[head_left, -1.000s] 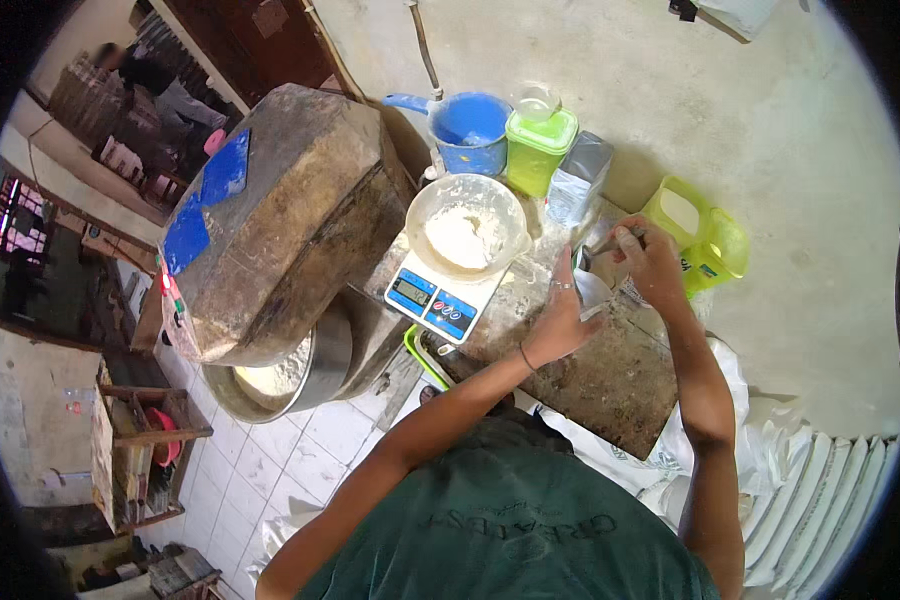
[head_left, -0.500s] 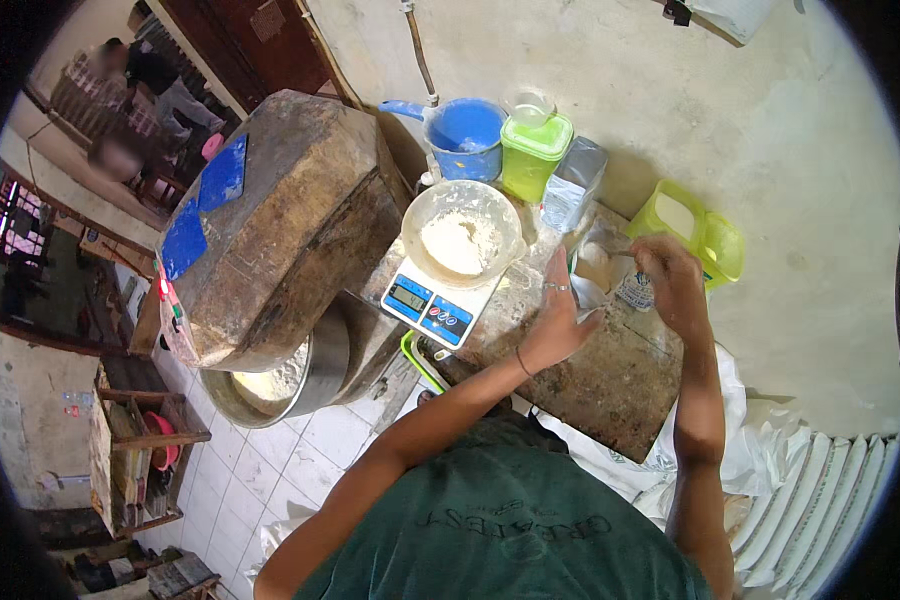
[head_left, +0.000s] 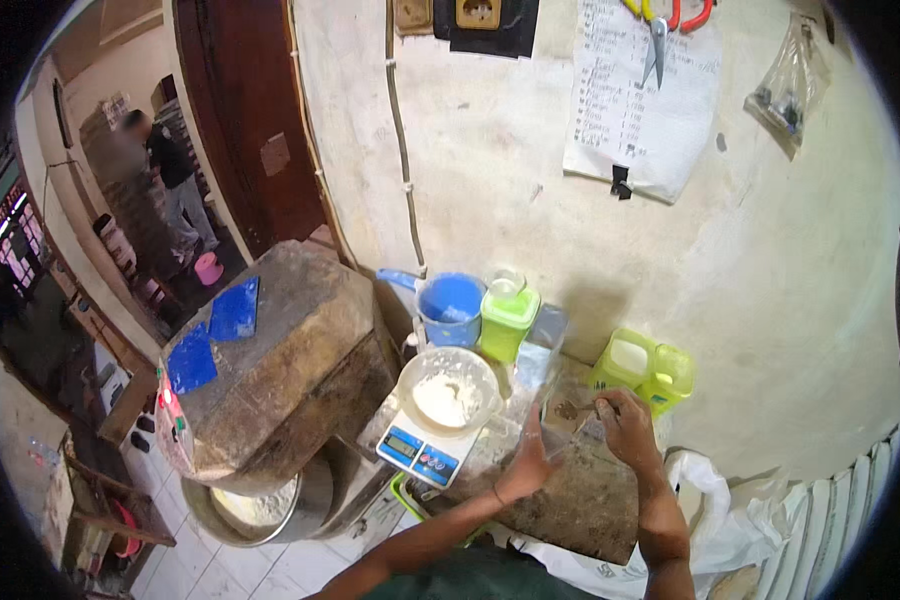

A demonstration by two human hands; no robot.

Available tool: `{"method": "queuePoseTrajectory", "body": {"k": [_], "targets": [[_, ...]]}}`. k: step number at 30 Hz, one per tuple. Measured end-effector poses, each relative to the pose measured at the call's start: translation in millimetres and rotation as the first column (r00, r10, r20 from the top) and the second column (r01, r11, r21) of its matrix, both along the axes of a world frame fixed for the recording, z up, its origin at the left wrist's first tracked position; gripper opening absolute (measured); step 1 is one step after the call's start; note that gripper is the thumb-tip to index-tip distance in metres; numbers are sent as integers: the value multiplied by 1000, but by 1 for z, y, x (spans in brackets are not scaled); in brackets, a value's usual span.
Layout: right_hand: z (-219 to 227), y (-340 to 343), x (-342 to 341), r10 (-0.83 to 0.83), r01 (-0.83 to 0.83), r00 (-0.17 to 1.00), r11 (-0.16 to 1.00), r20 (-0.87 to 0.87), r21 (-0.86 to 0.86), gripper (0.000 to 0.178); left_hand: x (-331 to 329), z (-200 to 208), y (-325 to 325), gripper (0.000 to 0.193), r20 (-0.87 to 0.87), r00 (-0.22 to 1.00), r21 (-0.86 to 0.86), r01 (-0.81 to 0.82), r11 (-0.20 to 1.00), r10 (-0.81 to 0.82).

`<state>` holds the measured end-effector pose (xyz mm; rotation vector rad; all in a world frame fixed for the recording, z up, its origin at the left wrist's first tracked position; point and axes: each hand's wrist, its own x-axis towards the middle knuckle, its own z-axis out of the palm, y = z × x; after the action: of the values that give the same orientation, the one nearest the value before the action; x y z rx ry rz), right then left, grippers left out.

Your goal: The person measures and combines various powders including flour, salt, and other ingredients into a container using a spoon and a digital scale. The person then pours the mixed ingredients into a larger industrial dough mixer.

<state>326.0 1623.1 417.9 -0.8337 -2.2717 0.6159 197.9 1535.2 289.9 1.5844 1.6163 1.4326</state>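
My left hand is upright beside a clear plastic container with something brown in it, its fingers and thumb curved around the near left side. Across from it, my right hand is closed in a pinch on a thin, dark, spoon-like handle at the container's right side. The handle's lower end is hard to make out. Left of my hands, a white kitchen scale carries a translucent plastic bowl with white powder in it.
A blue dipper, a green lidded canister and green tubs stand along the wall. A large mixer with a metal bowl is on the left. White sacks lie at right. A person stands far off.
My view has tilted upward, showing more wall, a paper list and scissors. Both hands stay at the clear container; the right one remains pinched at its edge.
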Motion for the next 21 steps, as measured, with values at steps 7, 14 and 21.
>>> {"method": "queuePoseTrajectory", "body": {"k": [7,14,21], "targets": [[13,-11,9,143,-141,990,982,-9,129,10,-3,-10,-6,98,-68,998,-8,10,1000,-11],[12,-23,17,88,-89,996,995,18,46,6,18,-25,-6,97,-38,999,13,-34,999,35],[12,-18,11,74,-72,997,989,-4,127,11,16,-36,7,99,-208,957,272,-140,952,201]]}}
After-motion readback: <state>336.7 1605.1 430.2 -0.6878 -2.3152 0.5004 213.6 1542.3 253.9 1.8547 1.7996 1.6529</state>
